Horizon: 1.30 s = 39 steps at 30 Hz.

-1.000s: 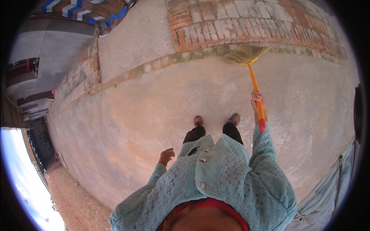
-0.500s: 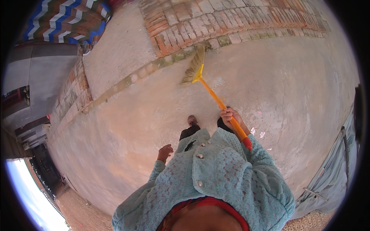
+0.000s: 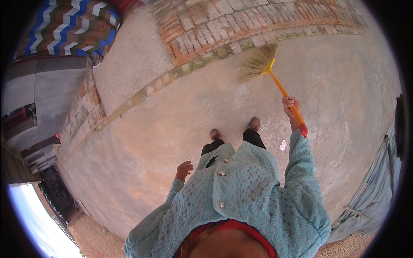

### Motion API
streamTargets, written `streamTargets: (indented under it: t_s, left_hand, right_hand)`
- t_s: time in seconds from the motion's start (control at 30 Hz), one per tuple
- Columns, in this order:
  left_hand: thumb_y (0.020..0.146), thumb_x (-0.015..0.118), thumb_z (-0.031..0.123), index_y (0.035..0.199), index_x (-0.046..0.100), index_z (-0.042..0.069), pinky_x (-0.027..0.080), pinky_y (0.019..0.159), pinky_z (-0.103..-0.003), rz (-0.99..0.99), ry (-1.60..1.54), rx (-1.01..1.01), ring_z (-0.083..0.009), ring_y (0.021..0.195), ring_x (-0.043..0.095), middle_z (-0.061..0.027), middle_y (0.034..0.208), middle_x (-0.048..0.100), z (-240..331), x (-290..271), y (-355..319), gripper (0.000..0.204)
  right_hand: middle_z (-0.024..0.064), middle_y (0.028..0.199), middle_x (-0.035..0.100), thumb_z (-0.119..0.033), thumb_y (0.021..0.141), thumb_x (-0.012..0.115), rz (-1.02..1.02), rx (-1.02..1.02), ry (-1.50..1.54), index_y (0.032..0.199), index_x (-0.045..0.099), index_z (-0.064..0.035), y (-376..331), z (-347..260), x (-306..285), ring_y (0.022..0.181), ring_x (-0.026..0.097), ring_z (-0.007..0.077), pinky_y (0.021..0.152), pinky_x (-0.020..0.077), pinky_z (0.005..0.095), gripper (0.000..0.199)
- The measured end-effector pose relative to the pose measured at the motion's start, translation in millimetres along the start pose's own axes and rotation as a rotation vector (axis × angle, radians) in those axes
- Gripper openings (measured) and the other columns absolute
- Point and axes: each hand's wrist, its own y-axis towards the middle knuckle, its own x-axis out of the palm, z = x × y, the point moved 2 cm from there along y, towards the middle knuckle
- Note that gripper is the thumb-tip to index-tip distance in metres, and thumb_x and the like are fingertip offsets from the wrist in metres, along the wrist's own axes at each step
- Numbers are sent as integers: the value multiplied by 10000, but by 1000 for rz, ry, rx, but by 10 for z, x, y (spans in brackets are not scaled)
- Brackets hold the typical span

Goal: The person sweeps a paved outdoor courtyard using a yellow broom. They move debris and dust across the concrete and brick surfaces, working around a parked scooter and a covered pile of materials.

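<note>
My right hand [image 3: 290, 106] is wrapped round the orange handle of a broom [image 3: 280, 85], stretched out ahead and to the right. The handle's red end lies along my wrist. A yellow collar joins it to the fan of straw-coloured bristles [image 3: 257, 64], which spreads over the concrete just short of the brick edging. My left hand [image 3: 184, 170] hangs at my left side beside the pale blue knitted jacket [image 3: 241, 185]. Its fingers are loosely bent and somewhat apart, with nothing visible in them.
A raised brick border [image 3: 241, 26] crosses the far side. The concrete floor [image 3: 163, 124] bears light scraps [image 3: 283, 145] right of my feet. A grey-blue sheet [image 3: 370, 193] with sticks lies at the right. Striped cloth [image 3: 69, 26] hangs at the far left.
My right arm has swung outward, carrying the broom right and slightly farther away. Its bristles look more spread. My right shoe has come into view; my left hand stays put.
</note>
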Motion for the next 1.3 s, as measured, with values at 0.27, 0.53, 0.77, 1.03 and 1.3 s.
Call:
streamTargets:
  t_s: [0.27, 0.53, 0.77, 1.03, 1.3]
  left_hand:
    - [734, 528, 228, 1073, 510, 55, 410, 601, -275, -94, -276, -114, -122, 738, 564, -28, 833, 581, 262, 10, 383, 381]
    - [738, 527, 218, 1123, 472, 59, 406, 642, -279, -56, -142, -173, -132, 784, 557, -35, 873, 576, 1843, 212, 448, 420]
    - [732, 546, 229, 1127, 476, 70, 402, 681, -301, 53, -82, -125, -144, 825, 553, -47, 912, 574, 2284, 85, 380, 432]
    - [731, 520, 212, 1028, 541, 91, 409, 546, -290, 117, 124, -167, -122, 675, 573, -13, 780, 592, 1522, 108, 284, 321]
    - [724, 526, 213, 980, 562, 119, 407, 532, -299, 9, 19, -109, -135, 664, 575, -19, 759, 585, 1855, 359, 631, 276]
  right_hand:
    - [11, 580, 387, -34, 770, 427, 249, -176, -291, 783, 342, -43, -948, 462, 191, 396, 356, 33, 330, 334, 142, 87]
    - [-5, 561, 371, -79, 804, 391, 191, 67, 6, 736, 372, 2, -1305, 920, -367, 418, 372, 44, 360, 358, 159, 108]
    - [23, 584, 395, -23, 762, 422, 271, -22, -55, 874, 341, -30, -1607, 42, -743, 435, 418, 60, 374, 387, 172, 138]
    - [5, 529, 386, -45, 743, 424, 411, -292, -295, 735, 358, -22, -1675, -972, -42, 392, 378, 52, 349, 354, 155, 70]
    - [-10, 522, 366, -47, 761, 418, 296, -468, -464, 716, 359, -24, -1392, -787, 829, 390, 349, 52, 349, 327, 155, 78]
